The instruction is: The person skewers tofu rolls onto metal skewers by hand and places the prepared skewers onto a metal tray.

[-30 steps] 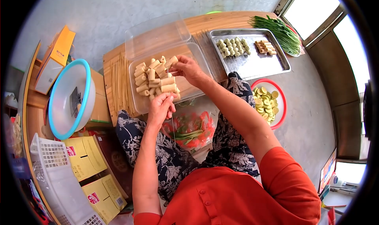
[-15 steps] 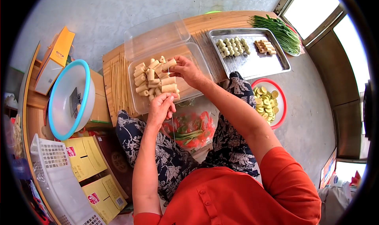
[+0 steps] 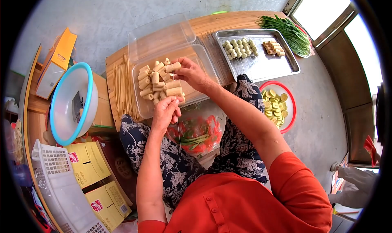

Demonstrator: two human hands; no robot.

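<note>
My left hand (image 3: pixel 165 113) pinches a thin skewer (image 3: pixel 178 131), whose lower end hangs down over my lap. My right hand (image 3: pixel 192 75) is closed on a beige hollow roll (image 3: pixel 172 67), held at the skewer's upper end. Two more rolls sit between my hands along the skewer's line; whether they are threaded on it I cannot tell. Beneath and beside my hands, a pile of similar rolls (image 3: pixel 145 81) lies in a clear plastic box (image 3: pixel 202 61). Its clear lid (image 3: pixel 147 39) rests behind. Bamboo skewers (image 3: pixel 122 86) lie left of the box.
A metal tray (image 3: pixel 281 65) holds skewered green balls (image 3: pixel 241 48) and brown rolls (image 3: pixel 273 48). Green chives (image 3: pixel 292 36) lie beyond. Right of my knee stands a red-rimmed bowl (image 3: pixel 295 110) of sliced cucumber. A blue-rimmed basin (image 3: pixel 90 98) is at left. A person's grey-trousered leg (image 3: pixel 355 180) shows right.
My hands and the roll have shifted very slightly left, keeping their grips. At the lower right, a person's grey-trousered leg and foot have come further into view.
</note>
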